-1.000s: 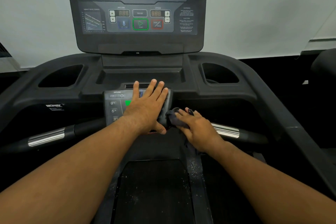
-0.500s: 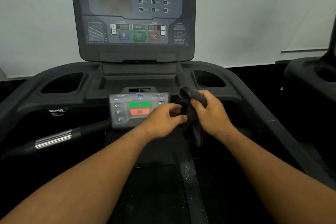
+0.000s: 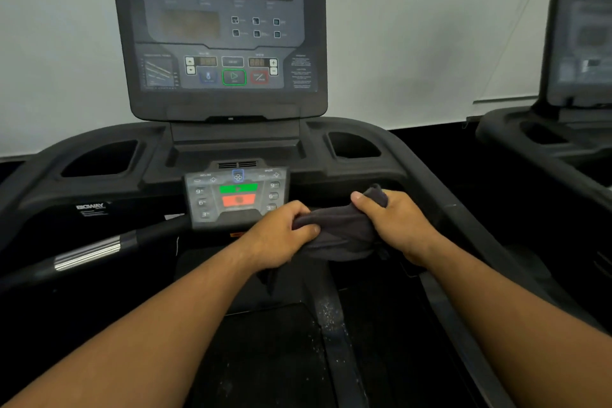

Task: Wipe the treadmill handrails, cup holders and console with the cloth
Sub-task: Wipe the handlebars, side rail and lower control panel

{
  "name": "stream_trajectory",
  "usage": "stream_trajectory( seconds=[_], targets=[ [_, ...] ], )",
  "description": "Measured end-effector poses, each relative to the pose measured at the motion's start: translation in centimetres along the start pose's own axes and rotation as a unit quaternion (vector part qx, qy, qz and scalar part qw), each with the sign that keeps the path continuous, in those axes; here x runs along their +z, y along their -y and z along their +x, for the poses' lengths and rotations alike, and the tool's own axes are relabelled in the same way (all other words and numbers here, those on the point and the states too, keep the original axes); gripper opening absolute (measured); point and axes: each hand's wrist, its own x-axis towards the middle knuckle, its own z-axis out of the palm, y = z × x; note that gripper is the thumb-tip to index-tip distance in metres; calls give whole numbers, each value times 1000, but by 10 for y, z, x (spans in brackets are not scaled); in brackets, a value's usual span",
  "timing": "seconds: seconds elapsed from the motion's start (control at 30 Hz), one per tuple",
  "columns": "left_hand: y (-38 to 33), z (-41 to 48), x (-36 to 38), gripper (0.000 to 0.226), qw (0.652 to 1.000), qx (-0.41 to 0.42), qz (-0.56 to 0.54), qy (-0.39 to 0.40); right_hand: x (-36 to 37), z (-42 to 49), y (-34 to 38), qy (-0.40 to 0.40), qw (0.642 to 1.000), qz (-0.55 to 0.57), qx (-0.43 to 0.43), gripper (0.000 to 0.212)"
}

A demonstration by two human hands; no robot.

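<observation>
Since half a second ago, the cloth (image 3: 337,230) no longer hangs bunched; left hand (image 3: 281,235) and right hand (image 3: 399,225) each grip an end, stretching it between them. Just ahead of the left hand sits the button panel (image 3: 236,197); a stray knuckle could press a key.

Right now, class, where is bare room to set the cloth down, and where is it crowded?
Free: shelf between console and keypad; left cup holder; right cup holder. Crowded: beside the keypad, where left hand and right hand hold the cloth.
</observation>
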Motion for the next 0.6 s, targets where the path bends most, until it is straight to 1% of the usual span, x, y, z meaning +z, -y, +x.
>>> stream_trajectory(
  seconds=[0.03,0.1,0.17,0.23,0.3,0.37,0.4,0.47,0.53,0.6],
  targets=[
    [-4,-3,0,13,999,18,28,-7,-4,-4,-4,13,1000,-8,17,40],
    [-12,-9,4,15,998,38,51,-11,-16,-15,-10,24,999,-33,19,43],
    [-19,-14,12,13,997,44,69,-10,-34,-31,-13,28,999,-38,-3,36],
    [-28,-19,22,8,994,52,91,-14,-54,-47,-16,49,998,1,-27,25],
    [-36,-22,32,5,992,52,111,-19,-76,-62,-20,80,996,25,-34,25],
    [-44,-24,44,21,983,51,173,-41,-95,-70,-26,96,995,-9,-30,30],
    [-48,-24,50,28,974,51,211,-61,-103,-73,-29,90,995,-41,-31,31],
    [-57,-25,64,33,961,49,251,-106,-114,-76,-37,41,994,-95,-41,32],
    [-66,-29,79,31,963,42,232,-130,-122,-78,-41,2,995,-90,-45,31],
    [-71,-37,95,32,967,29,217,-133,-129,-83,-44,9,996,-75,-39,30]
  ],
)
